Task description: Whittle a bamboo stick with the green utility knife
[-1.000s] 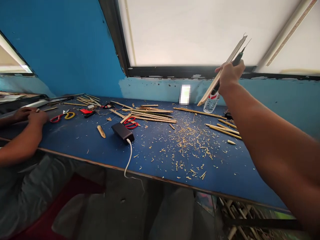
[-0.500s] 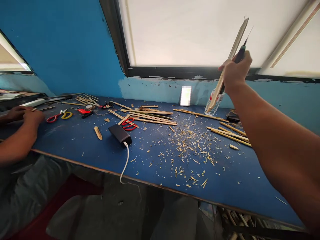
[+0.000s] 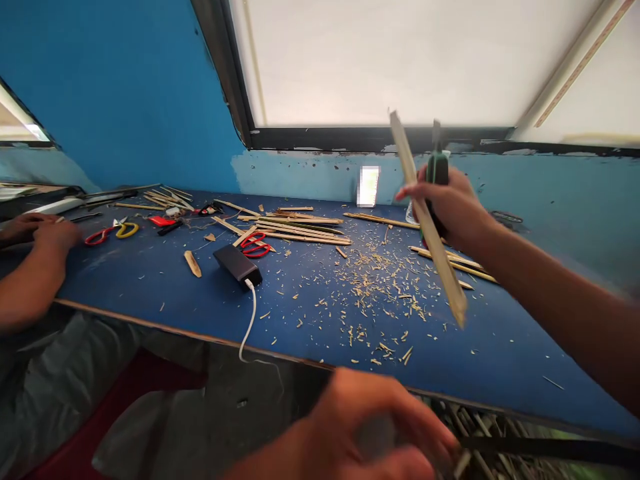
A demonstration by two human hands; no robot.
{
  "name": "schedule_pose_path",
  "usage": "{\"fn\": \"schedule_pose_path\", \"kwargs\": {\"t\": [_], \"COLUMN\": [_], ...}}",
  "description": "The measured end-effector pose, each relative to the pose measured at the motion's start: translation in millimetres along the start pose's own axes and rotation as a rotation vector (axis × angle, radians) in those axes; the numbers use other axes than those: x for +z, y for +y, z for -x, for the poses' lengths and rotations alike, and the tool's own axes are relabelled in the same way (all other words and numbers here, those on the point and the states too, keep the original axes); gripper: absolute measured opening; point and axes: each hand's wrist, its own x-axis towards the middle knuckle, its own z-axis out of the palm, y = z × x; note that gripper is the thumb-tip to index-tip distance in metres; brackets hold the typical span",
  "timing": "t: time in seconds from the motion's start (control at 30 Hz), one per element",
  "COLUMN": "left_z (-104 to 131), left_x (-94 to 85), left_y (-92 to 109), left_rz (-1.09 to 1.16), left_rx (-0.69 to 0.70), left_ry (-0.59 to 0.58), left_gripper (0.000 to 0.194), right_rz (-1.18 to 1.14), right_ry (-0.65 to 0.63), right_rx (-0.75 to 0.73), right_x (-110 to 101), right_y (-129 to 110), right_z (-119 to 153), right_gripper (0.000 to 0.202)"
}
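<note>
My right hand (image 3: 453, 200) is raised over the right part of the blue table, closed around a flat wooden strip (image 3: 425, 223) and a dark green-and-black knife (image 3: 438, 168) with its blade upward. The strip slants from upper left down to a pointed lower right end. At the bottom of the view my left hand (image 3: 370, 420) is blurred, in front of the table edge, its fingers curved and apart with nothing seen between them. Wood shavings (image 3: 370, 280) lie scattered on the table below the strip.
On the table (image 3: 150, 287) are a black box (image 3: 238, 264) with a white cable, red scissors (image 3: 255, 245), bamboo strips (image 3: 300, 230) and yellow-and-red scissors (image 3: 120, 229). A person's hands (image 3: 50, 230) rest at the far left. A clear bottle (image 3: 410, 213) is partly hidden behind my right hand.
My right hand has come lower and slightly left with the strip and knife, and the strip now tilts the other way. My left hand has entered from the bottom.
</note>
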Motion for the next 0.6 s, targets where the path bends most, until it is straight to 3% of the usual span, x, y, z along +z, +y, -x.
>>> {"fn": "schedule_pose_path", "kwargs": {"t": [0.07, 0.1, 0.17, 0.23, 0.3, 0.4, 0.53, 0.6], "left_z": [-12, -24, -57, -93, -123, -149, -154, -149], "left_x": [-37.2, -54.5, -82.8, -100.1, -107.3, -106.3, -97.6, -92.7], "left_y": [10, 14, 18, 19, 18, 14, 9, 6], "left_rz": [-0.043, -0.017, 0.022, 0.041, 0.066, 0.110, 0.096, 0.063], "left_rx": [0.092, 0.101, 0.059, -0.004, -0.032, -0.041, -0.060, -0.082], "left_ry": [0.303, 0.378, 0.405, 0.360, 0.320, 0.290, 0.270, 0.253], "left_gripper": [0.017, 0.017, 0.019, 0.033, 0.041, 0.036, 0.030, 0.030], "right_rz": [-0.103, -0.145, -0.210, -0.262, -0.304, -0.363, -0.413, -0.399], "right_ry": [-0.124, -0.179, -0.266, -0.353, -0.455, -0.603, -0.753, -0.723], "right_rx": [0.127, 0.179, 0.250, 0.306, 0.361, 0.446, 0.539, 0.515], "right_x": [-4, -5, -3, 2, 8, 13, 4, -4], "right_y": [11, 16, 24, 31, 40, 50, 55, 55], "right_z": [45, 66, 99, 121, 133, 138, 135, 130], "right_gripper": [0.023, 0.025, 0.029, 0.032, 0.032, 0.035, 0.039, 0.038]}}
